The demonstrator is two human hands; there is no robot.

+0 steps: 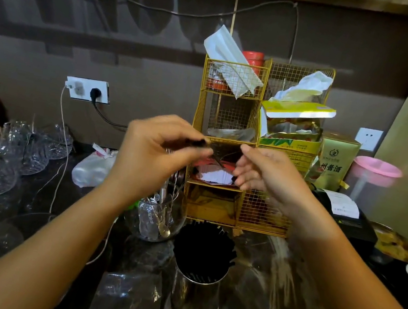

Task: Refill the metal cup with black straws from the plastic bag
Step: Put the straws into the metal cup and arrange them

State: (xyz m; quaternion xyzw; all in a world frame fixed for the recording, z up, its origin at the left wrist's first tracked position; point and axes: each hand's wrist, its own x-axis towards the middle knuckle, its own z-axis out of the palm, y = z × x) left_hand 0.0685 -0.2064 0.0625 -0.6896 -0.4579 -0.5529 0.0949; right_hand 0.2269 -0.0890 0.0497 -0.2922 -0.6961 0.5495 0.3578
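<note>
At lower centre, the metal cup [192, 303] already brims with black straws [204, 251]. Mid-frame, the left hand [155, 146] and right hand [262, 172] both pinch a thin, nearly empty plastic bag [224, 152], so little likely remains.

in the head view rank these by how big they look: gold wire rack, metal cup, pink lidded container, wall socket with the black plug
1. gold wire rack
2. metal cup, though it sits nearest the camera, which inflates it
3. pink lidded container
4. wall socket

The last two look close; the container is partly cut off by a box.

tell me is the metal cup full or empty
Full: black straws pack the metal cup, their ends fanning out above its rim.
</note>
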